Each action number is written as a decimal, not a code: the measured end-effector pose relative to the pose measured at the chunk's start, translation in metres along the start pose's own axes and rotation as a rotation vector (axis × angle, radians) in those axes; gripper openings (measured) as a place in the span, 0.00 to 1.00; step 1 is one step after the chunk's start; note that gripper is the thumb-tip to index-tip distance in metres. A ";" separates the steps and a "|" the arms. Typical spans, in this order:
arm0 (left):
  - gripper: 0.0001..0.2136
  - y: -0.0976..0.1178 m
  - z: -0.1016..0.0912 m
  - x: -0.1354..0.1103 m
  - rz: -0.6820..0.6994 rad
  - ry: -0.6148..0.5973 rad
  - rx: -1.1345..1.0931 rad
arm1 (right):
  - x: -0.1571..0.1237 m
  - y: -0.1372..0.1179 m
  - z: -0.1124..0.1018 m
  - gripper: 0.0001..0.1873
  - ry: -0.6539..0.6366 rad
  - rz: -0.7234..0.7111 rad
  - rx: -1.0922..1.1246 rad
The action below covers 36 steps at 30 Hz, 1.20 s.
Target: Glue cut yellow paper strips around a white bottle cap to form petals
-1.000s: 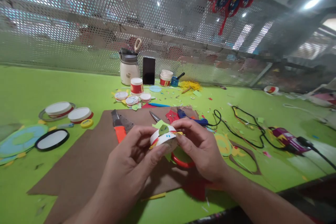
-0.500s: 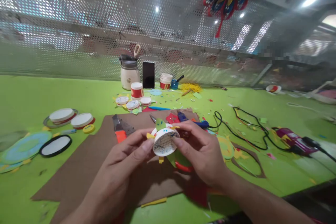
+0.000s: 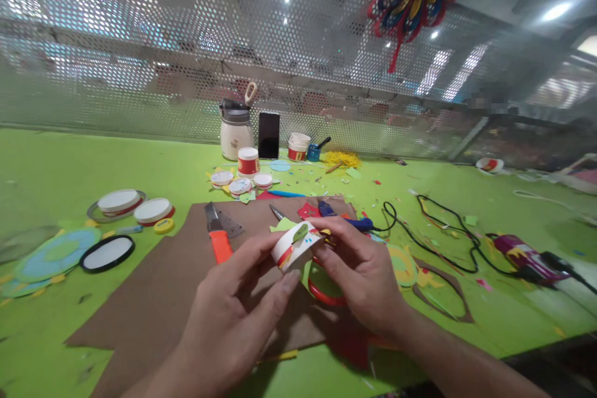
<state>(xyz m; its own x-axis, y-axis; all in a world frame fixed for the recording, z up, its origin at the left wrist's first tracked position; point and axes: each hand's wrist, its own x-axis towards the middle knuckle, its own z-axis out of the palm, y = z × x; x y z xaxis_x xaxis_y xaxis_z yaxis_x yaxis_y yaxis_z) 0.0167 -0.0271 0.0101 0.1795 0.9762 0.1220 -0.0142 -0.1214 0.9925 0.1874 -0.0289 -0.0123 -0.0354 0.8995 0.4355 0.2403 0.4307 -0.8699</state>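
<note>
I hold a small white paper cup (image 3: 295,247) with a red band and a green paper piece stuck on it, pinched between my left hand (image 3: 233,311) and right hand (image 3: 361,273), raised above the brown cardboard sheet (image 3: 153,298). An orange utility knife (image 3: 217,236) lies just left of it.

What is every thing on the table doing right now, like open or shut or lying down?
cup, held up by both hands
left hand, pinching the cup
right hand, pinching the cup
knife, lying flat on brown card
phone, standing upright, screen dark
glue gun, lying on its side
</note>
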 end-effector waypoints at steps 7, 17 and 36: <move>0.18 0.001 -0.004 0.005 -0.106 -0.065 -0.142 | 0.003 0.002 -0.001 0.12 -0.014 0.115 0.074; 0.17 -0.007 -0.011 0.023 -0.356 -0.334 -0.472 | 0.009 0.012 0.000 0.11 -0.075 0.466 0.401; 0.08 -0.012 -0.015 0.038 -0.481 -0.281 -0.510 | 0.013 0.008 0.006 0.15 -0.075 0.571 0.645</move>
<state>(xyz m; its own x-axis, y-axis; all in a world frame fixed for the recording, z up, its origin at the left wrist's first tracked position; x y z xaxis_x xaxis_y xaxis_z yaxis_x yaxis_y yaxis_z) 0.0087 0.0139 0.0032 0.5236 0.8099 -0.2643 -0.3122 0.4710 0.8250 0.1825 -0.0134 -0.0151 -0.1465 0.9837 -0.1047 -0.3558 -0.1512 -0.9223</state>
